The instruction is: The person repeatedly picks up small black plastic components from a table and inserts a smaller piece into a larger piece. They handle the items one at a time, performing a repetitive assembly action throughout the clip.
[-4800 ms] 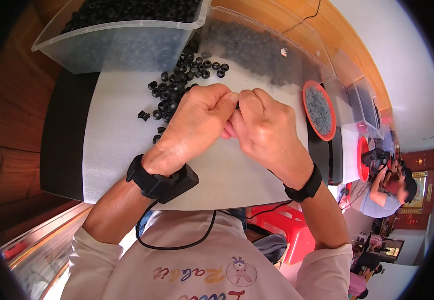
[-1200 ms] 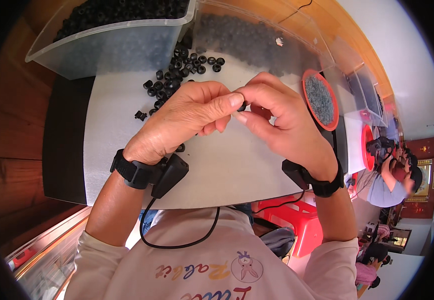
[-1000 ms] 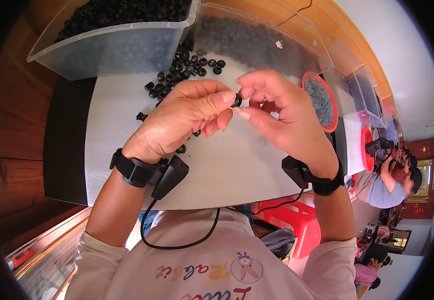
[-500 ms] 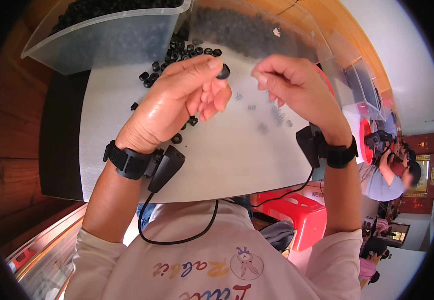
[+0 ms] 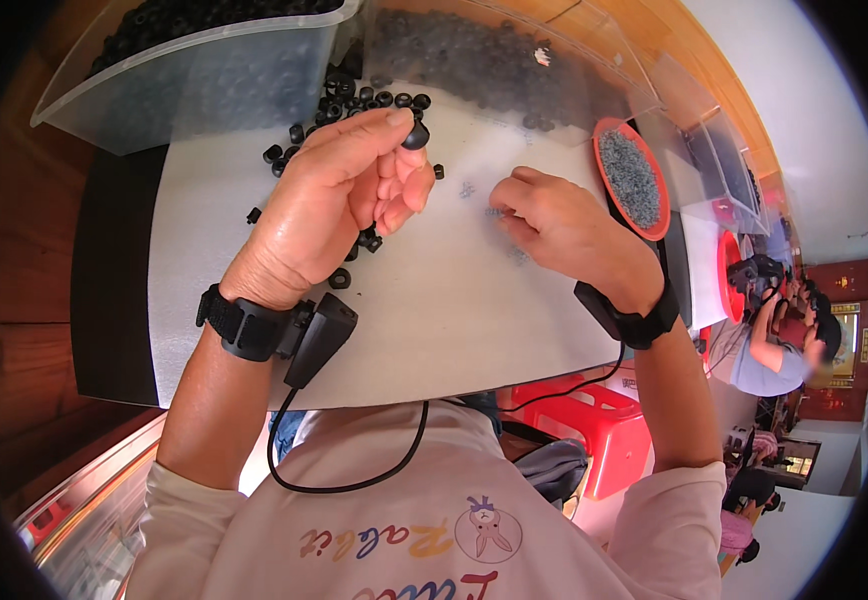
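My left hand (image 5: 329, 190) pinches a black rounded plastic cap (image 5: 415, 136) between thumb and forefinger. Its other fingers curl below, above the white tabletop (image 5: 434, 330). My right hand (image 5: 569, 225) is low over the table to the right, fingers drawn together at some small grey metal pieces (image 5: 468, 188). Anything between those fingertips is hidden. Loose black caps (image 5: 340, 278) lie under and beyond my left hand. To the right of my right hand, a red dish (image 5: 665, 195) holds a heap of small grey pieces (image 5: 630, 175).
A translucent bin (image 5: 204, 95) full of black caps stands at the far left. A second clear bin (image 5: 594, 75) with dark pieces is beside it. Cabled devices (image 5: 322, 340) are strapped to both my wrists. A red stool (image 5: 604, 430) stands below the table edge. People (image 5: 784, 345) sit farther right.
My right hand has come down toward the small grey pieces, uncovering the red dish. My left hand still holds the black cap and has shifted slightly left in view.
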Demonstrator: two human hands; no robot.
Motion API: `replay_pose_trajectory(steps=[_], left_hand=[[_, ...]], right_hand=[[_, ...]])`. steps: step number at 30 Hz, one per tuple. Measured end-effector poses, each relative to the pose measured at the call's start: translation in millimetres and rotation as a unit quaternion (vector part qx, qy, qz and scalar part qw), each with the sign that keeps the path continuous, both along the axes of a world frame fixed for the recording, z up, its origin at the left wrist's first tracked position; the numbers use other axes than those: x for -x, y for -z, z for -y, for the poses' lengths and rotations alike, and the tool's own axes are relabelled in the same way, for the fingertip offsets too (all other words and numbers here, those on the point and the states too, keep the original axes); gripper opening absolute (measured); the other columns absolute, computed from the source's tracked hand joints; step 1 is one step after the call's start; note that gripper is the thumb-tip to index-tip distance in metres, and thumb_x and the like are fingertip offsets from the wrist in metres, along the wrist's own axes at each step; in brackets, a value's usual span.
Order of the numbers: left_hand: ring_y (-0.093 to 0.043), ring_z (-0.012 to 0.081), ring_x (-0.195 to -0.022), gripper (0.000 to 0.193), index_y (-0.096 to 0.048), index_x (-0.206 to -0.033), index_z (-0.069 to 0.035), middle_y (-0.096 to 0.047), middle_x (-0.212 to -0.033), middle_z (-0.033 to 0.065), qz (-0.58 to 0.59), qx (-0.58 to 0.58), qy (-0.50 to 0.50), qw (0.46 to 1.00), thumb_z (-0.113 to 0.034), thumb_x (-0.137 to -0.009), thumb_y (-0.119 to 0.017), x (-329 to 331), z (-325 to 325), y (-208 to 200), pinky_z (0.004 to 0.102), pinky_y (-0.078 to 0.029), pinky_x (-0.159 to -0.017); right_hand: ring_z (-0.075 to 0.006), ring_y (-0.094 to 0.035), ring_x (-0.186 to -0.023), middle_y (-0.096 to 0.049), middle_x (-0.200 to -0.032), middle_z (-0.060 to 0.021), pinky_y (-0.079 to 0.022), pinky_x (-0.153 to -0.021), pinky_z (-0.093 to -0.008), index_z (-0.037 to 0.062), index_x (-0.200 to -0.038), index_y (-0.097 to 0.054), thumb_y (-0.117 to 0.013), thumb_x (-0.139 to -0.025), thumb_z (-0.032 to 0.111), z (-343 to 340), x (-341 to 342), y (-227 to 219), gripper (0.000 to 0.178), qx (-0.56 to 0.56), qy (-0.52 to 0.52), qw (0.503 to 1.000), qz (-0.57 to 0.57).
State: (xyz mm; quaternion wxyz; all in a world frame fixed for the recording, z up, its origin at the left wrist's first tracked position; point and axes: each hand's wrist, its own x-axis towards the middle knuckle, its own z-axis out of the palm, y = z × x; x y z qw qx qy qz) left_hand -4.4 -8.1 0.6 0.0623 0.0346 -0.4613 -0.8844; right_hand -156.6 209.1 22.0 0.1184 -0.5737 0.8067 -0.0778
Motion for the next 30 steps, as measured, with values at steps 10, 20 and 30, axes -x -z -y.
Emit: replay_pose_trajectory(steps=[10,20,30], left_hand=[[-0.051,0.0119,-0.059,0.033,-0.062,-0.087,-0.009,-0.064,-0.073,0.0052,-0.008,-0.015,0.025,1.000,-0.033,-0.107,-0.052,3,4,7,0.0264,-0.040,-0.057],[-0.041,0.0121,-0.059,0.037,-0.056,-0.085,-0.007,-0.054,-0.071,0.0033,0.002,0.008,-0.007,1.000,-0.033,-0.109,-0.046,1,-1,2,0.0257,-0.031,-0.053],[-0.047,0.0113,-0.059,0.034,-0.060,-0.086,-0.008,-0.061,-0.073,0.0049,-0.017,-0.008,0.008,1.000,-0.033,-0.108,-0.051,1,4,5,0.0258,-0.037,-0.055]], right_hand=[[-0.0368,-0.063,-0.084,-0.062,-0.091,-0.0158,-0.050,-0.073,-0.0431,0.0005,-0.097,-0.060,-0.064,-0.088,0.001,-6,8,4,0.009,0.016,-0.008,1.000,0.002],[-0.0396,-0.064,-0.086,-0.065,-0.093,-0.0164,-0.052,-0.074,-0.0463,0.0010,-0.100,-0.061,-0.063,-0.088,0.000,-4,8,2,0.012,0.050,0.013,0.999,-0.013],[-0.0327,-0.063,-0.080,-0.060,-0.091,-0.0147,-0.052,-0.072,-0.0387,0.0012,-0.098,-0.058,-0.067,-0.088,0.000,2,-8,2,0.013,-0.009,-0.023,0.998,-0.057]])
